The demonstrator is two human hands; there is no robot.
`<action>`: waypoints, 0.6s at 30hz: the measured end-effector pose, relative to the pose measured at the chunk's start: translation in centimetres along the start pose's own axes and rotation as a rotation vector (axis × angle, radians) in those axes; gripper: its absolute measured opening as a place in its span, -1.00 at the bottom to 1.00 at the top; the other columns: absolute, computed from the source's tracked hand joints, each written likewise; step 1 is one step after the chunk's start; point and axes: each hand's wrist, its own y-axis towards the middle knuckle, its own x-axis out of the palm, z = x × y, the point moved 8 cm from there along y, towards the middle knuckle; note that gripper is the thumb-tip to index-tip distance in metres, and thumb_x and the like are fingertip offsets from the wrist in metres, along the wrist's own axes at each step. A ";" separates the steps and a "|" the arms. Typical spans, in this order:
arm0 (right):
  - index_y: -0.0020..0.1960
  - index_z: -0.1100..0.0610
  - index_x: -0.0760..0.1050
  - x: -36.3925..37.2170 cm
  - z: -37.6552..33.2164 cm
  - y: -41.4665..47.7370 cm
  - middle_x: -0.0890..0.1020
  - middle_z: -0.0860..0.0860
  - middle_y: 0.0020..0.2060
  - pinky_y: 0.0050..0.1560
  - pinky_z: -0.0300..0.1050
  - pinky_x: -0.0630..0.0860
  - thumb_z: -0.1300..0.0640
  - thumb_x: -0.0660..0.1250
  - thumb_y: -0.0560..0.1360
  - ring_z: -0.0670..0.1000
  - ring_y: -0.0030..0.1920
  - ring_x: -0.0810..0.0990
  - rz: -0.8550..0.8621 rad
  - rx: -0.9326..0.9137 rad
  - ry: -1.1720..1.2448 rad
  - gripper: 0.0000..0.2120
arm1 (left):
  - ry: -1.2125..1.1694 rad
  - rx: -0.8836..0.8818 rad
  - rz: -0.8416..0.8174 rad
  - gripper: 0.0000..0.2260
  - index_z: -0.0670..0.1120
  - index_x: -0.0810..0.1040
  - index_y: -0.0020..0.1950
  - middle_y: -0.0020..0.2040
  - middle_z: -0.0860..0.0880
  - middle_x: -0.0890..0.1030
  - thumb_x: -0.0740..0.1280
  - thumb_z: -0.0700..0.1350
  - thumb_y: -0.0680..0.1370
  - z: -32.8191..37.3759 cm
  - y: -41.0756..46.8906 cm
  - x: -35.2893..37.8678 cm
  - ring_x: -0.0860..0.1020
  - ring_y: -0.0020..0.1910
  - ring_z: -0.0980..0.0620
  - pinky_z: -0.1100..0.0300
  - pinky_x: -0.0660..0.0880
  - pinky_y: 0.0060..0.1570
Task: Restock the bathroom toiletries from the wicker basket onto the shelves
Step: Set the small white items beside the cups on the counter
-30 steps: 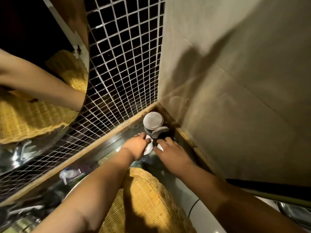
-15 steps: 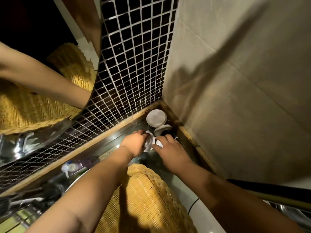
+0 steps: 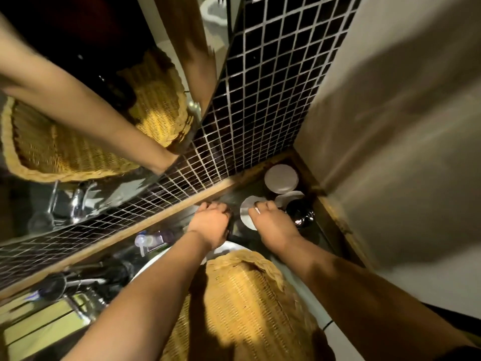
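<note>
The wicker basket [image 3: 242, 303] sits low in the middle, between my forearms. A dark shelf [image 3: 234, 196] runs into the corner beyond it. There stand a white-lidded jar [image 3: 281, 178], a second white lid [image 3: 290, 198] and a dark glossy bottle [image 3: 299, 216]. My right hand [image 3: 273, 225] curls its fingers over another white-lidded jar [image 3: 246, 212] on the shelf. My left hand [image 3: 210, 222] lies knuckles-up just left of that jar, fingers curled; whatever is under it is hidden.
Black mosaic tiles [image 3: 260, 100] back the shelf, and a grey wall [image 3: 390, 126] closes the right side. A mirror [image 3: 78, 113] on the left reflects my arm and the basket. A clear pump bottle [image 3: 148, 241] and dark items [image 3: 86, 280] stand further left on the shelf.
My left hand has come off the white-lidded jar and shifted slightly left. My right hand stays on the jar. The view has tilted.
</note>
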 end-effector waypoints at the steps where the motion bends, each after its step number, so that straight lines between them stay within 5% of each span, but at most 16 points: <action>1: 0.43 0.11 0.26 0.3 -0.2 0.3 0.38 0.17 0.33 0.12 0.01 0.46 0.30 0.26 0.51 0.20 0.31 0.34 -0.003 -0.005 -0.024 -0.49 | -0.001 -0.003 -0.009 -0.57 -0.02 0.48 0.35 0.33 -0.04 0.47 0.31 0.08 0.51 -0.1 0.0 0.0 0.39 0.34 -0.07 0.00 0.25 0.38; 7: 0.46 0.10 0.23 1.7 -0.2 1.7 0.41 0.17 0.33 0.18 0.03 0.45 0.29 0.31 0.48 0.23 0.30 0.39 -0.037 0.041 -0.024 -0.42 | 0.036 0.014 -0.002 -0.62 0.01 0.50 0.34 0.34 -0.03 0.48 0.28 0.08 0.55 -0.2 0.1 0.4 0.39 0.34 -0.05 0.01 0.26 0.37; 18: 0.44 0.09 0.28 2.1 -0.1 2.2 0.43 0.15 0.30 -0.01 0.01 0.52 0.29 0.28 0.48 0.22 0.24 0.47 -0.011 0.049 -0.041 -0.45 | 0.044 0.041 -0.025 -0.65 0.04 0.51 0.33 0.33 -0.01 0.47 0.29 0.04 0.55 0.5 1.2 0.7 0.39 0.31 -0.07 0.01 0.30 0.29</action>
